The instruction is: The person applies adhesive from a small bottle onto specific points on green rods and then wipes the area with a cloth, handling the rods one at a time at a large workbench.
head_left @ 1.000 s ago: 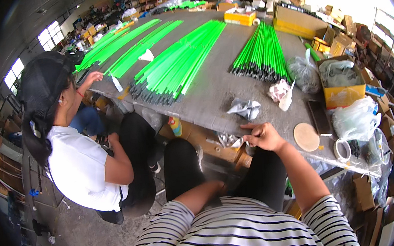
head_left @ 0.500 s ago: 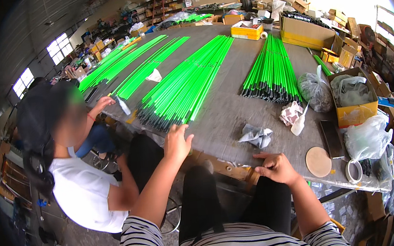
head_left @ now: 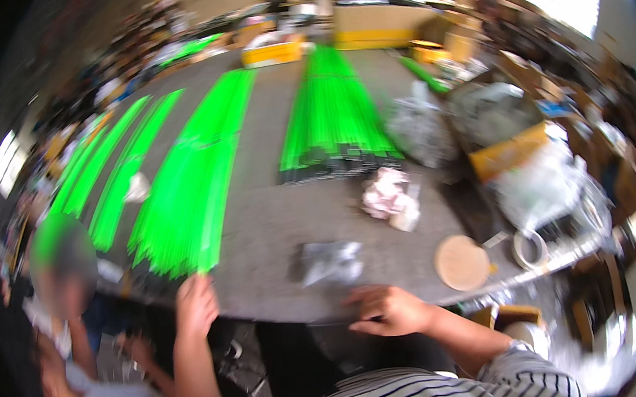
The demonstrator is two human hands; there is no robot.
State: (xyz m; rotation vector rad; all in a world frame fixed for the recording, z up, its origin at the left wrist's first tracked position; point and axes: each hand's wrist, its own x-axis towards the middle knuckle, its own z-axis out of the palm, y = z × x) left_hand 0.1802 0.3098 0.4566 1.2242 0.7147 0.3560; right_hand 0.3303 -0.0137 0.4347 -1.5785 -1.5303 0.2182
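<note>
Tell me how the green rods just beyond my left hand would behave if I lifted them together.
The green rods would probably slide apart, since they lie spread in a fan. Being long and thin, they may sag at the far end if lifted from the end near your left hand. They lie fairly straight, so they're likely more springy than floppy.

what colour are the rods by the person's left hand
The rods are bright green, seen best in the head view.
</note>
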